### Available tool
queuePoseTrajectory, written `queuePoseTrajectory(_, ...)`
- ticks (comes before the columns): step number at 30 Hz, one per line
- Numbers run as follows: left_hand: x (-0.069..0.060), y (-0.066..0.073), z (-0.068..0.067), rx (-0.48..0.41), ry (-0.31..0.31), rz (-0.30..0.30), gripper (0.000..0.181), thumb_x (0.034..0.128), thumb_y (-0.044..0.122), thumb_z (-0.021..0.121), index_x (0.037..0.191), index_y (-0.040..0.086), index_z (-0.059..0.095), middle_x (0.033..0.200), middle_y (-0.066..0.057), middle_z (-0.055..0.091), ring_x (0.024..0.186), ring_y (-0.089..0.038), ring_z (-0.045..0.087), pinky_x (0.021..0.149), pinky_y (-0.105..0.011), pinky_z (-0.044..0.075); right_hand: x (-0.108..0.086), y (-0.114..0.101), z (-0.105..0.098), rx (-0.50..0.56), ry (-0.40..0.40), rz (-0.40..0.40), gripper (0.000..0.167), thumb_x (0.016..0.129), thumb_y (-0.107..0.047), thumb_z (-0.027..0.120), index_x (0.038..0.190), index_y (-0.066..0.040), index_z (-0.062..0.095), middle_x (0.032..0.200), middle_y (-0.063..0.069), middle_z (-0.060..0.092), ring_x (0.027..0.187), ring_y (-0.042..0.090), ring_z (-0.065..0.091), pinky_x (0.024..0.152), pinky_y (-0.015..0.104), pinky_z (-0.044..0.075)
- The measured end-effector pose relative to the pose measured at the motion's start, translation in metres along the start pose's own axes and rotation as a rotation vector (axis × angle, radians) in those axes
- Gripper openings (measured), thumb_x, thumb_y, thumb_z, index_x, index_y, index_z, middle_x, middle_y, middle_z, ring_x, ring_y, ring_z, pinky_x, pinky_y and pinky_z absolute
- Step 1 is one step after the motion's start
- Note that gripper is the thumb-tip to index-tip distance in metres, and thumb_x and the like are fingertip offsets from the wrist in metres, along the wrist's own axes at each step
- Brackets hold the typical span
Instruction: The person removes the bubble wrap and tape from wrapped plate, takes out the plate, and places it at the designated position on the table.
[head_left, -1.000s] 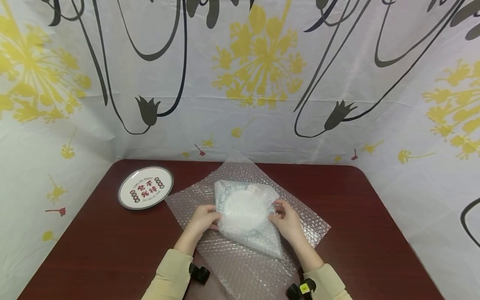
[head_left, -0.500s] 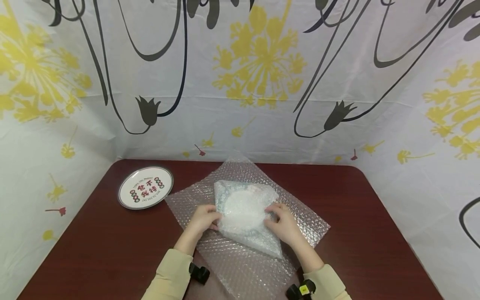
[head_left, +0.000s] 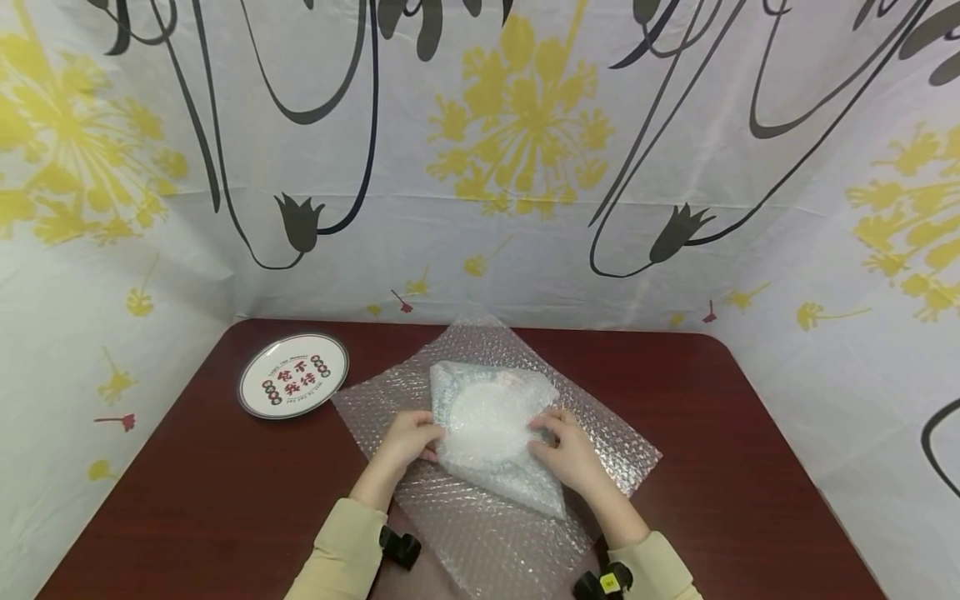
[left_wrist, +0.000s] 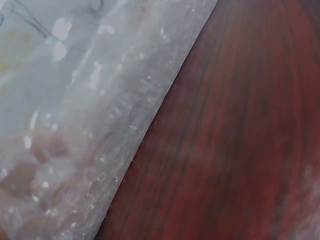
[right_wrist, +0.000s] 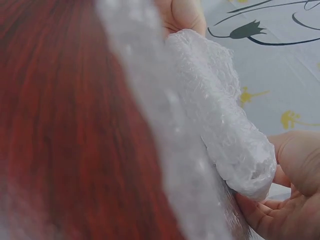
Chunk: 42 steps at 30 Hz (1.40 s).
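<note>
Floral-printed cloth (head_left: pixel 480 258) backs and flanks the dark red wood-grain table (head_left: pixel 720 433). At far left I register a white plate (head_left: pixel 294 375) with red characters, lying near the table's back left corner. Just right of it lies a bubble-wrap sheet (head_left: pixel 495 542), set cornerwise; I cannot tell whether its left corner touches the plate.

The left hand (head_left: pixel 407 435) pinches the left side of the bubble-wrapped bundle (head_left: pixel 491 425), which lies over the middle of the sheet. A pale disc shows through the layers, probably a dish. Treat the bundle as light to moderate in weight: soft and slightly slippery outside, likely stiff and fragile within. Take hold at opposite sides, pressing only enough to compress the bubbles. The right hand (head_left: pixel 566 446) has the right side between thumb and fingers, a narrow grip; the right wrist view shows this edge as a thick, rounded fold.

Mind the edges: the sheet's far corner reaches the table's back edge, and its near end leaves the view. Farther right, bare tabletop offers lateral clearance; leftward, the plate limits travel.
</note>
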<state>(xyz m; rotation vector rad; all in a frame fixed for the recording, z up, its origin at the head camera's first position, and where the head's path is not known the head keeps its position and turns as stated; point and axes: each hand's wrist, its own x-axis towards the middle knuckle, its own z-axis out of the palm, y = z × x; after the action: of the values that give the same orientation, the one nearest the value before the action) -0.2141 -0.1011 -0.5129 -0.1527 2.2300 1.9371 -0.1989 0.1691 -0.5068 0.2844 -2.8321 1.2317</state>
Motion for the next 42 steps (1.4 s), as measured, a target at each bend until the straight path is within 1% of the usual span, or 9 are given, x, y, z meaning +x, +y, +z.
queuePoseTrajectory(6, -0.001, 0.0, 0.001, 0.001, -0.003, 0.008, 0.018, 0.0772, -0.004, 0.061, 0.066, 0.003, 0.049, 0.064, -0.006, 0.049, 0.055, -0.016, 0.054, 0.051, -0.03, 0.054, 0.001, 0.0, 0.0, 0.018, -0.02, 0.007, 0.019, 0.082, -0.013, 0.072, 0.101, -0.014, 0.071, 0.132, 0.023, 0.046, 0.107, 0.038, 0.053, 0.086, 0.053, 0.047)
queuePoseTrajectory(13, -0.002, 0.001, 0.001, -0.001, -0.001, 0.0, 0.016, 0.0776, -0.004, 0.061, 0.068, 0.002, 0.051, 0.065, -0.005, 0.049, 0.055, -0.016, 0.054, 0.051, -0.03, 0.054, -0.001, 0.0, 0.0, 0.014, -0.03, 0.008, 0.014, 0.082, -0.012, 0.071, 0.096, -0.015, 0.071, 0.133, 0.024, 0.045, 0.103, 0.035, 0.054, 0.083, 0.052, 0.047)
queuePoseTrajectory(16, -0.005, 0.006, 0.0, 0.0, -0.008, 0.001, 0.015, 0.0786, -0.005, 0.06, 0.069, 0.001, 0.051, 0.065, -0.005, 0.049, 0.055, -0.015, 0.053, 0.052, -0.03, 0.054, -0.002, -0.002, 0.0, 0.012, -0.027, 0.009, 0.017, 0.082, -0.011, 0.07, 0.098, -0.014, 0.071, 0.133, 0.025, 0.045, 0.104, 0.037, 0.054, 0.084, 0.053, 0.047)
queuePoseTrajectory(20, -0.013, 0.019, 0.0, 0.011, -0.019, 0.001, 0.01, 0.0797, -0.007, 0.058, 0.072, -0.004, 0.052, 0.066, -0.006, 0.049, 0.056, -0.016, 0.053, 0.054, -0.033, 0.055, -0.003, -0.006, 0.002, 0.019, -0.034, 0.017, 0.024, 0.083, -0.009, 0.067, 0.106, -0.012, 0.07, 0.136, 0.028, 0.04, 0.111, 0.042, 0.05, 0.088, 0.055, 0.046)
queuePoseTrajectory(23, -0.012, 0.016, 0.0, 0.004, -0.011, 0.004, 0.01, 0.0791, -0.006, 0.059, 0.072, -0.003, 0.053, 0.066, -0.006, 0.049, 0.056, -0.016, 0.054, 0.053, -0.032, 0.055, -0.003, -0.008, 0.004, 0.023, -0.043, 0.032, 0.026, 0.084, -0.007, 0.065, 0.108, -0.012, 0.07, 0.139, 0.03, 0.035, 0.112, 0.042, 0.049, 0.09, 0.054, 0.046)
queuePoseTrajectory(27, -0.003, 0.002, 0.0, -0.009, 0.005, 0.003, 0.015, 0.0776, -0.004, 0.061, 0.068, 0.002, 0.051, 0.065, -0.005, 0.049, 0.054, -0.015, 0.054, 0.051, -0.03, 0.054, -0.004, -0.01, 0.006, 0.017, -0.052, 0.048, 0.024, 0.084, -0.006, 0.064, 0.105, -0.014, 0.072, 0.142, 0.031, 0.031, 0.119, 0.047, 0.044, 0.093, 0.058, 0.042)
queuePoseTrajectory(30, -0.002, 0.001, -0.001, -0.003, 0.009, 0.004, 0.016, 0.0777, -0.004, 0.061, 0.068, 0.002, 0.05, 0.065, -0.006, 0.05, 0.054, -0.016, 0.054, 0.051, -0.032, 0.054, -0.004, -0.01, 0.007, 0.016, -0.055, 0.052, 0.023, 0.085, -0.006, 0.063, 0.104, -0.016, 0.072, 0.143, 0.032, 0.03, 0.124, 0.051, 0.038, 0.094, 0.061, 0.04)
queuePoseTrajectory(38, -0.001, 0.001, 0.0, 0.0, 0.004, 0.005, 0.009, 0.0781, -0.004, 0.061, 0.073, -0.002, 0.054, 0.066, -0.006, 0.049, 0.055, -0.016, 0.054, 0.05, -0.03, 0.054, -0.004, -0.012, 0.007, 0.016, -0.041, 0.055, 0.022, 0.083, -0.003, 0.061, 0.095, -0.019, 0.069, 0.141, 0.031, 0.032, 0.119, 0.05, 0.043, 0.084, 0.058, 0.047)
queuePoseTrajectory(42, -0.001, 0.0, 0.0, -0.001, 0.003, -0.003, 0.004, 0.0786, -0.004, 0.06, 0.076, -0.005, 0.057, 0.067, -0.007, 0.05, 0.056, -0.016, 0.054, 0.052, -0.03, 0.054, -0.005, -0.011, 0.007, 0.007, -0.033, 0.042, 0.021, 0.082, -0.001, 0.062, 0.092, -0.019, 0.068, 0.138, 0.032, 0.035, 0.111, 0.046, 0.05, 0.081, 0.056, 0.049)
